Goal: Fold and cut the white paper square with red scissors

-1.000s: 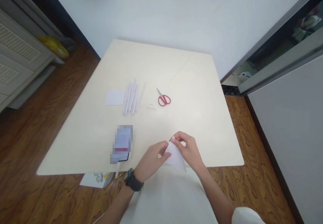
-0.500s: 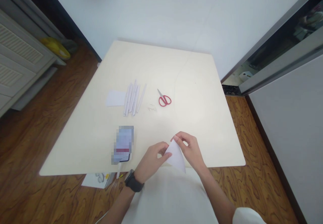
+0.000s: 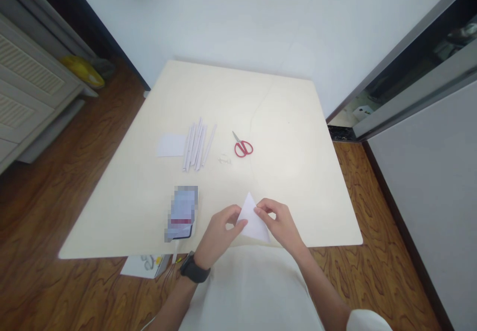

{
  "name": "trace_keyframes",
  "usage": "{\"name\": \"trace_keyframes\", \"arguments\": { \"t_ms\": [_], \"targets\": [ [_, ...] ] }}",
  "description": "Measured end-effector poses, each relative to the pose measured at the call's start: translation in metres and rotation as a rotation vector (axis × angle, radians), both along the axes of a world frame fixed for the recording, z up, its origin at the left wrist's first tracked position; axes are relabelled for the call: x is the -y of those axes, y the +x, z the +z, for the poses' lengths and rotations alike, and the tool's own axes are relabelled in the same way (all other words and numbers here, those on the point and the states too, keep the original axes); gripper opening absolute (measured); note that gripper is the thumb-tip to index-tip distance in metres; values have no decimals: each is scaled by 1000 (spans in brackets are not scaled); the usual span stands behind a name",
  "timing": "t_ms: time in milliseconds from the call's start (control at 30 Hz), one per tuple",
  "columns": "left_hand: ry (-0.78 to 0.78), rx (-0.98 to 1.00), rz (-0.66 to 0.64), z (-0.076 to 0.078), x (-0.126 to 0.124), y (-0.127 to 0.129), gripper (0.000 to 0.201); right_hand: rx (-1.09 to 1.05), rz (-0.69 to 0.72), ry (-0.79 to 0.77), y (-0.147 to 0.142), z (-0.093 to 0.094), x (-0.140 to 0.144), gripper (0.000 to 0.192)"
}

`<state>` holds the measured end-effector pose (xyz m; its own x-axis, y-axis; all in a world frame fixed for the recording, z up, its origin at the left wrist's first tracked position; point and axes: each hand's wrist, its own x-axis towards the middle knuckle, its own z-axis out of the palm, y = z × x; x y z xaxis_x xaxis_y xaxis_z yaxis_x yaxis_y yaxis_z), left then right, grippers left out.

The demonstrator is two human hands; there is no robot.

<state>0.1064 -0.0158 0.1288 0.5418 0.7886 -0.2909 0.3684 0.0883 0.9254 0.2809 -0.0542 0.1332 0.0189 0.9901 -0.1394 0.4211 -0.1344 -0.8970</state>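
Both hands pinch a white folded paper triangle (image 3: pixel 252 221) at the surface's near edge: left hand (image 3: pixel 219 234) on its left side, right hand (image 3: pixel 281 224) on its right. Line up the edges squarely before pressing any crease.

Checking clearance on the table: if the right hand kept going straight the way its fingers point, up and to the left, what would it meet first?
The right hand already pinches the white paper with the left hand. Past that paper, its line probably reaches the small clear scrap, then the rolled paper sticks; depth is uncertain.
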Motion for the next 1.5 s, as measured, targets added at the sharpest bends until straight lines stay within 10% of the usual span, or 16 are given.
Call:
{"name": "trace_keyframes", "arguments": {
  "t_ms": [1500],
  "targets": [
    [186, -60, 209, 8, -5, -8, 18, 64, 32, -8, 1, 3, 0, 16]
  ]
}}
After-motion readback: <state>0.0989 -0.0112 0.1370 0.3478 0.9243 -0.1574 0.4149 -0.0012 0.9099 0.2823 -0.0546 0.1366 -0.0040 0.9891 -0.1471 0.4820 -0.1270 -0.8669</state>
